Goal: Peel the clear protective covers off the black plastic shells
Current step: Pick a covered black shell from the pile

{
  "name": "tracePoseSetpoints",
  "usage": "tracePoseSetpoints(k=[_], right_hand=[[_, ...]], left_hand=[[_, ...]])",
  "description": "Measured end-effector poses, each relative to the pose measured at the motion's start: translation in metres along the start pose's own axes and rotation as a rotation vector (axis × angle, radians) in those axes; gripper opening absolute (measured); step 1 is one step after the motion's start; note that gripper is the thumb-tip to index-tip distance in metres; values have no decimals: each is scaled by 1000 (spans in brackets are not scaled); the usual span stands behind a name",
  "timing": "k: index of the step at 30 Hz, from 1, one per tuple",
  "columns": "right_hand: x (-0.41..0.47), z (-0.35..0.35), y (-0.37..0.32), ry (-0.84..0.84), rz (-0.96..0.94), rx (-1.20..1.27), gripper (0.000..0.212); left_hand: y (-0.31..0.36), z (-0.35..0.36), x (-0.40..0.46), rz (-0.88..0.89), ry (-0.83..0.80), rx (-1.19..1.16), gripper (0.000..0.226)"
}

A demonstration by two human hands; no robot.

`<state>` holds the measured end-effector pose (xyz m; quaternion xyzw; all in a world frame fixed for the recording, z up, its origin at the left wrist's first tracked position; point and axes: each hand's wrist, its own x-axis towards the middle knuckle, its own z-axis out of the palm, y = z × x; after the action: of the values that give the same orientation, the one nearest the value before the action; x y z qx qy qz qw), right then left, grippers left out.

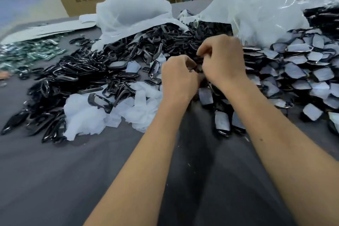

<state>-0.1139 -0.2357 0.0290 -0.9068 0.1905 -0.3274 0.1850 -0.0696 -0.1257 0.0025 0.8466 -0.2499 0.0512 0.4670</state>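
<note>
Head view: at frame centre both hands meet, fingers curled. The left hand (178,77) and right hand (222,60) pinch a small black shell (197,64), mostly hidden between them; any clear cover on it cannot be made out. Blurred heaps of black shells (77,79) lie left, film-covered ones (300,71) right, on the grey desk (55,180).

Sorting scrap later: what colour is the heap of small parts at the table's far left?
Green, glinting and partly blurred: the heap of small parts, seen in the head view.
</note>
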Motion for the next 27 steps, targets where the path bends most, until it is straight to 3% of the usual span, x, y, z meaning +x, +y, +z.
tracePoseSetpoints(k=[4, 7, 10, 13, 16, 22, 27], right_hand=[[2, 47, -27, -213, -20, -36, 37], [9, 75, -33, -336, -69, -209, 36], [17, 95, -33, -429, -134, -400, 43], [28, 106, -32, -402, -135, -388, 35], [36, 106, -30, -328, -91, -279, 19], [39, 99, -22, -325, 67, -95, 18], [31, 92, -24, -169, 130, 151, 4]], left_hand=[[-39, -34, 5, -25, 78, 267, 31], [-66, -54, 18, -130, 87, 528, 31], [-83, -63, 30, -228, 69, 546, 32], [-90, -57, 42, -182, 9, 565, 27], [-89, -46, 50, -156, 4, 506, 31], [-94, -45, 63, -216, 77, 360, 19], [-97, -62, 58, -251, 270, 41, 18]])
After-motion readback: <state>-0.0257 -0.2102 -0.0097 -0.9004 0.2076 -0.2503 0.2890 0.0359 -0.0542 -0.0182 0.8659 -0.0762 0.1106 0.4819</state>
